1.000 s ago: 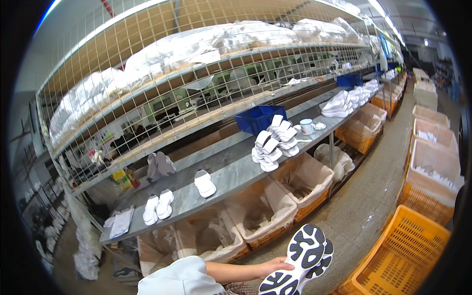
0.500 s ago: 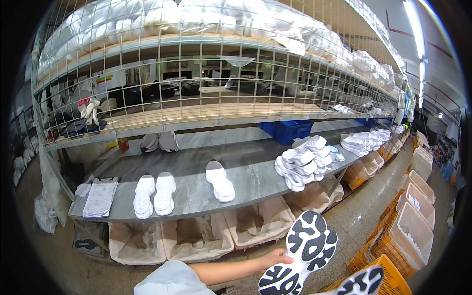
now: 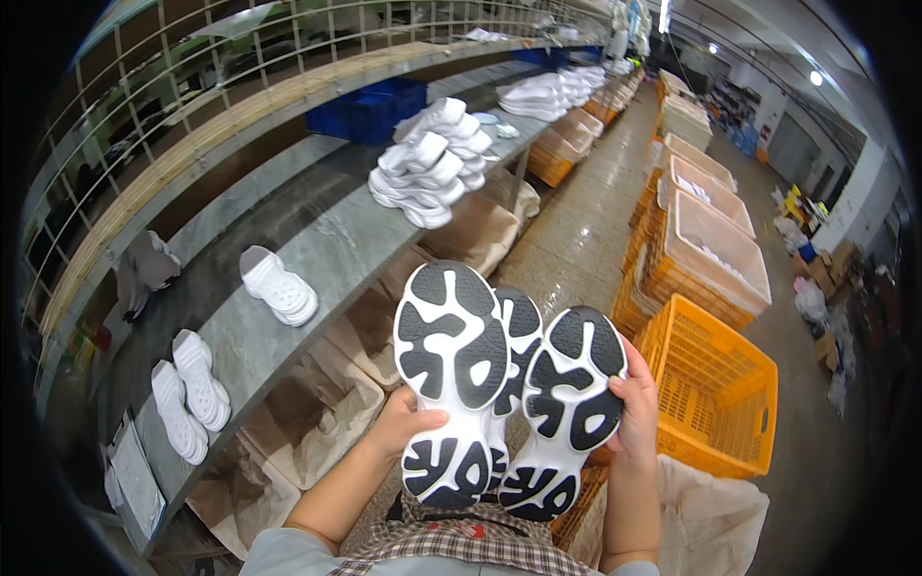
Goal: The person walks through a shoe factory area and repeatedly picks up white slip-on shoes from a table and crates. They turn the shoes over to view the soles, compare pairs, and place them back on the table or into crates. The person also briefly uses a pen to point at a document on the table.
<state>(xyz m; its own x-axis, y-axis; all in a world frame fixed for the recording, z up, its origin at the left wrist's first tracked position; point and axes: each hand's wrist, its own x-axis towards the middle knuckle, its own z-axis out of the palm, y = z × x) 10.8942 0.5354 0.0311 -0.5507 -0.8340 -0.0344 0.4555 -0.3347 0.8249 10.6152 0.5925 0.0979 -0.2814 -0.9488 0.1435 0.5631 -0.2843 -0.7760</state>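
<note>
My left hand [image 3: 405, 422] is closed around the narrow middle of a white shoe sole [image 3: 449, 336] with black tread pads, its tread facing me. A second sole [image 3: 520, 326] of the same kind shows partly behind it; most of it is hidden, and I cannot tell which hand bears it. On the other side, my right hand [image 3: 636, 398] grips a matching sole [image 3: 574, 374] by its outer edge, thumb on the tread. The soles stand nearly upright side by side before my checked apron [image 3: 471, 547].
Along the left runs a grey workbench [image 3: 331, 226] with white soles [image 3: 279, 288], a tall pile of soles [image 3: 430, 163], a blue bin [image 3: 370, 110] and a clipboard [image 3: 136, 480]. Lined sacks [image 3: 331, 403] hang beneath. Orange crates [image 3: 711, 374] line the right side of the aisle.
My view has swung right toward the aisle. The soles are now raised upright in front of me, and my right hand with its sole has come fully into view.
</note>
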